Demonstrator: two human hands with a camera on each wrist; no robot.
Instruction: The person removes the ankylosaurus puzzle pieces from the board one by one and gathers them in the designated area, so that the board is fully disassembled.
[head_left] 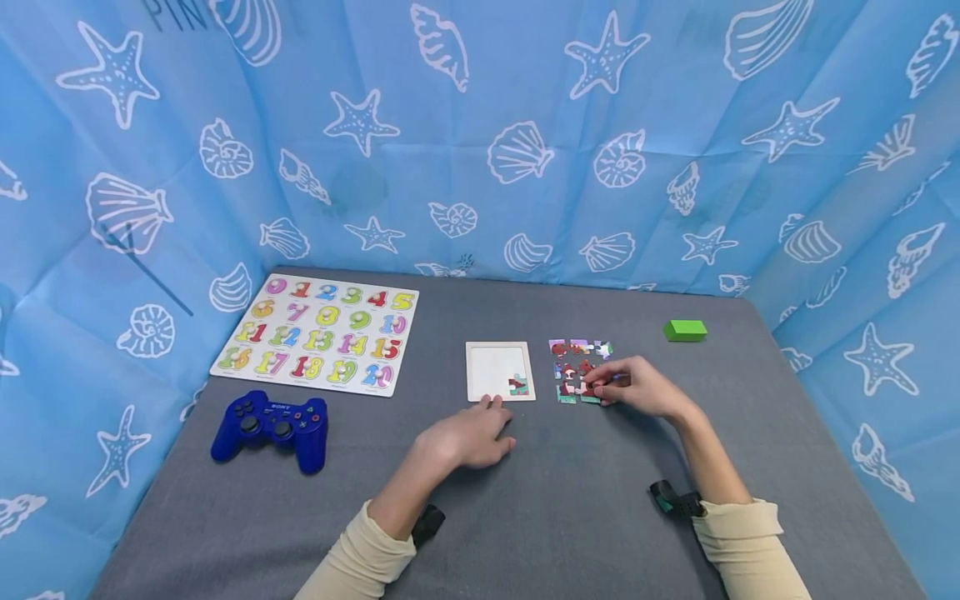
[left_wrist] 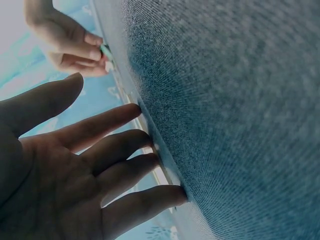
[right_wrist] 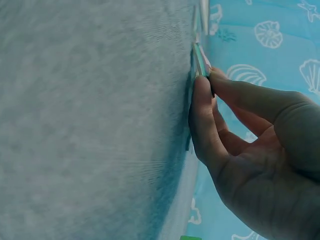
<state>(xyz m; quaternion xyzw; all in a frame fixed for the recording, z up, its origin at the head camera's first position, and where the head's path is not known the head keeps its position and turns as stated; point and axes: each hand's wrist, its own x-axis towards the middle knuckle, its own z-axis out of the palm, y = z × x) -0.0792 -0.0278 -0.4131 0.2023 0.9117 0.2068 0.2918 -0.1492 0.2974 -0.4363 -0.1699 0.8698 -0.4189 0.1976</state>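
My right hand [head_left: 637,387] pinches a jigsaw puzzle piece [right_wrist: 201,61] between thumb and fingertip, low over the right side of a group of puzzle pieces [head_left: 567,372]. To the left lies a square white puzzle tray [head_left: 495,347] with one piece [head_left: 518,385] sitting in its lower right corner. At the tray's near edge my left hand [head_left: 468,433] rests with fingers spread, fingertips touching the border and the cloth. In the left wrist view those fingers reach along the tray's edge, and the right hand [left_wrist: 70,42] shows beyond with the pinched piece.
A number board [head_left: 315,336] with colourful pegged numbers lies at the back left. In front of it is a blue game controller [head_left: 272,425]. A green block [head_left: 686,331] stands at the back right. A blue seashell curtain [head_left: 450,150] rises behind the grey-covered table [head_left: 570,517].
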